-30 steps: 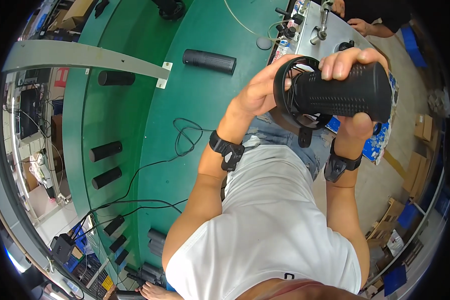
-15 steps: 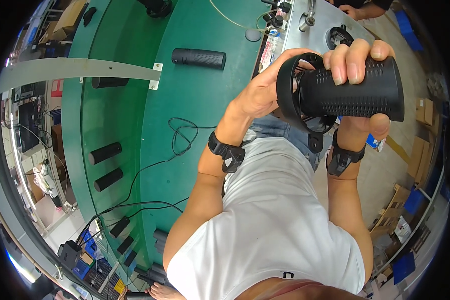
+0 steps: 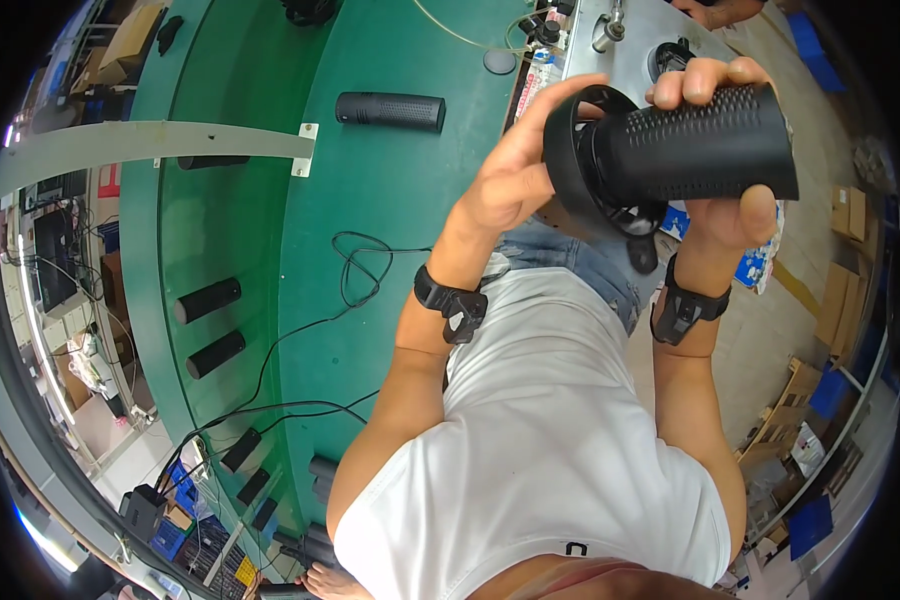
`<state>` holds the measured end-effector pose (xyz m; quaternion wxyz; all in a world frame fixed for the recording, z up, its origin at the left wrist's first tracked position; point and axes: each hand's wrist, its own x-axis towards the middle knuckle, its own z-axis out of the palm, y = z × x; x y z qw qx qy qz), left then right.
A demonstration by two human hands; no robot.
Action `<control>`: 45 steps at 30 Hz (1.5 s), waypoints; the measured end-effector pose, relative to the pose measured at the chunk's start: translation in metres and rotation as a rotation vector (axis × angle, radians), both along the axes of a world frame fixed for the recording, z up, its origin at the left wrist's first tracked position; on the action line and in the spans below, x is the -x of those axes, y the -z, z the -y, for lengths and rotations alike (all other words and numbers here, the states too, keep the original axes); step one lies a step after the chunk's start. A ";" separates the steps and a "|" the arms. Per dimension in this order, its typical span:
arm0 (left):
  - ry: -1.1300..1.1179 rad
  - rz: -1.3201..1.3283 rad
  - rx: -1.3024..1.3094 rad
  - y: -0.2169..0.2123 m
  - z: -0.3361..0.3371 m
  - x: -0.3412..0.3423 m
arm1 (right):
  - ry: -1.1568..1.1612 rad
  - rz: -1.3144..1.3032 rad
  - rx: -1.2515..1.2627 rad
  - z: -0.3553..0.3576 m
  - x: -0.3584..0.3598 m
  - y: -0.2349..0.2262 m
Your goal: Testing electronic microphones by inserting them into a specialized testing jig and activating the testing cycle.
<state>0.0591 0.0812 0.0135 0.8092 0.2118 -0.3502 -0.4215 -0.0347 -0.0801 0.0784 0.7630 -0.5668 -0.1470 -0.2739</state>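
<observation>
Slightly upward in the view, the black perforated cylinder (image 3: 715,150) has been moved since the earlier frame, together with the black ring (image 3: 567,160) at its left end. Both are held in the air, in front of the body and near the right edge of the green surface (image 3: 370,195). By the left hand (image 3: 510,185) the ring is gripped from its outer side, with the fingers bent around the rim. By the right hand (image 3: 728,222) the cylinder is clasped, with the fingers laid over the top and the thumb placed below. On the green surface, a second cylinder (image 3: 390,112) is left lying, and near it a round grey disc (image 3: 499,62) and a looped black cable (image 3: 362,285) are seen. More black cylinders (image 3: 208,301) are placed in a row along the left green strip, over which a grey metal bar (image 3: 190,140) is extended. At the upper right, a metal fixture (image 3: 608,32) and a black round part (image 3: 667,60) are carried by a pale surface (image 3: 580,55), and beyond it another person's hand (image 3: 708,14) is partly shown. On the floor (image 3: 745,345) to the right, cardboard boxes (image 3: 848,222) and a blue bin (image 3: 808,530) are kept.
</observation>
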 end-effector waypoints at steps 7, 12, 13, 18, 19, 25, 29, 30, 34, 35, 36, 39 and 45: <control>-0.588 0.428 -0.325 0.001 -0.039 -0.040 | 0.240 -0.175 0.260 -0.016 -0.018 -0.001; -1.014 1.178 -0.581 -0.017 -0.023 -0.022 | 0.114 -0.163 0.487 -0.042 -0.052 0.012; -1.008 1.199 -0.578 -0.015 -0.025 -0.034 | 0.082 -0.137 0.484 -0.047 -0.056 0.013; -1.485 0.607 -0.860 0.031 -0.049 -0.171 | 0.355 -0.301 0.467 -0.035 -0.019 0.007; -1.603 0.523 -1.022 0.039 -0.063 -0.202 | 0.343 -0.332 0.413 -0.033 -0.008 0.009; -1.474 0.395 -1.667 0.109 -0.104 -0.304 | 0.351 -0.549 0.370 -0.021 0.050 0.055; -1.875 0.717 -1.419 0.100 -0.088 -0.294 | 0.423 -0.686 0.266 -0.019 0.081 0.081; -2.030 0.932 -1.190 0.085 -0.084 -0.279 | 0.452 -0.721 0.237 -0.020 0.088 0.083; -2.100 1.326 -0.668 -0.034 -0.128 -0.135 | 0.487 -0.794 0.250 -0.021 0.104 0.090; -2.231 1.338 -0.556 -0.045 -0.152 -0.132 | 0.471 -0.815 0.203 -0.021 0.108 0.092; -2.334 0.991 -0.523 -0.053 -0.167 -0.135 | 0.447 -0.839 0.159 -0.022 0.113 0.092; -2.248 0.587 -0.762 -0.034 -0.216 -0.236 | 0.441 -0.826 0.111 -0.020 0.121 0.095; -1.335 1.256 -1.673 0.091 -0.306 -0.344 | 0.451 -0.689 0.085 -0.026 0.083 0.073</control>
